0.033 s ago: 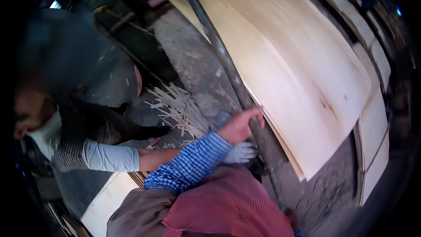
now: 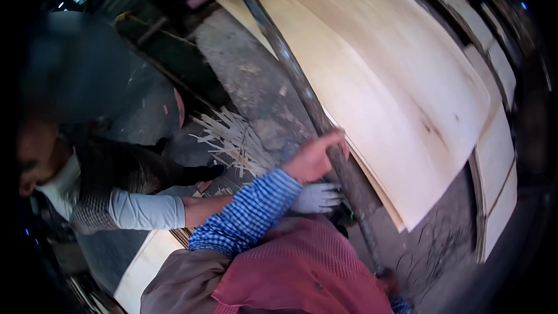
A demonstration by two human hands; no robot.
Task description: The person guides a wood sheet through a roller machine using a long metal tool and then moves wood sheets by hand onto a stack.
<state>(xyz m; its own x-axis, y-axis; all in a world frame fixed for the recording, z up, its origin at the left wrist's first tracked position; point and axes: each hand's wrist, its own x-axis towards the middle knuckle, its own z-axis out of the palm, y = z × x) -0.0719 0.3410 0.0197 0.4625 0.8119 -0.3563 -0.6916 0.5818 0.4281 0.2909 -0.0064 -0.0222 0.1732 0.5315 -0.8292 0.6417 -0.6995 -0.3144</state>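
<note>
A long, worn metal bar (image 2: 285,58) runs slantwise from the upper left to the lower middle, with a thicker sleeve-like section (image 2: 356,189) below its middle. My left hand (image 2: 318,156) is closed around the bar just above that section. At the bar's lower end, my right hand (image 2: 389,282) is closed on it, small and dim in view. Pale thin wood veneer sheets (image 2: 401,81) lie stacked just right of the bar. Close below my left wrist is another person's white-gloved hand (image 2: 317,198), fingers spread near the bar.
A co-worker (image 2: 93,192) stands at the left, one arm reaching under my left forearm. Wood strips (image 2: 232,142) litter the floor. More veneer stacks stand at the right (image 2: 497,197) and lower left (image 2: 148,261). Dark machinery (image 2: 174,52) is at the upper left.
The view has shifted slightly. The co-worker's gloved hand shows more clearly, a little higher under my left wrist. Both my hands keep their places on the bar.
</note>
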